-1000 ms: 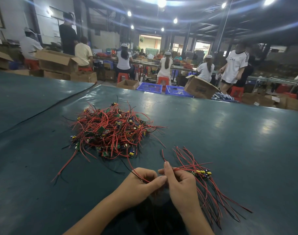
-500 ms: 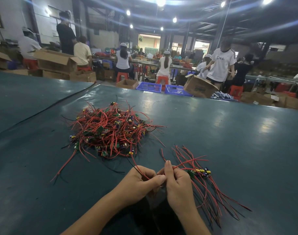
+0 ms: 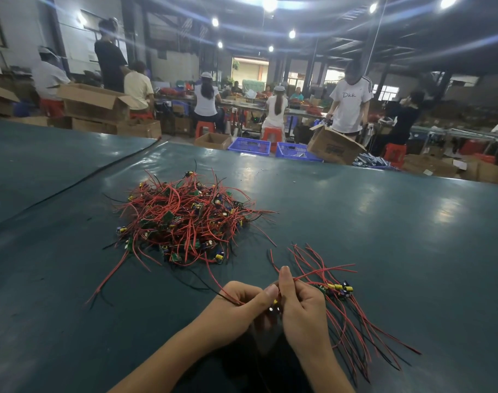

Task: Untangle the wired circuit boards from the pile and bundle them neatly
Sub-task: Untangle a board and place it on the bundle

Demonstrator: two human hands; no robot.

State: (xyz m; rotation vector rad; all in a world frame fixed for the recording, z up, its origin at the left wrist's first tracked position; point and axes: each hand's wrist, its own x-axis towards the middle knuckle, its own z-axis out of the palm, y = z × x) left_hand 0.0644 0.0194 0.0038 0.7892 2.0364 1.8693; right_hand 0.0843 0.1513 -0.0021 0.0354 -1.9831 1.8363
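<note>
Red-wired circuit boards [image 3: 185,222] lie tangled in a pile mid-tabletop [image 3: 398,222]. Near edge: left hand [image 3: 236,304] pinches a red-and-black wire pair [image 3: 219,290] running toward the pile. Right hand [image 3: 301,307] touches it, fingers curled round red wires. Sorted bundle [image 3: 341,289] lies just right.

Held board [image 3: 274,303] mostly hidden behind right hand [image 3: 301,313] — forearms [image 3: 162,361] cut off below, far workers [image 3: 274,109] blurred
</note>
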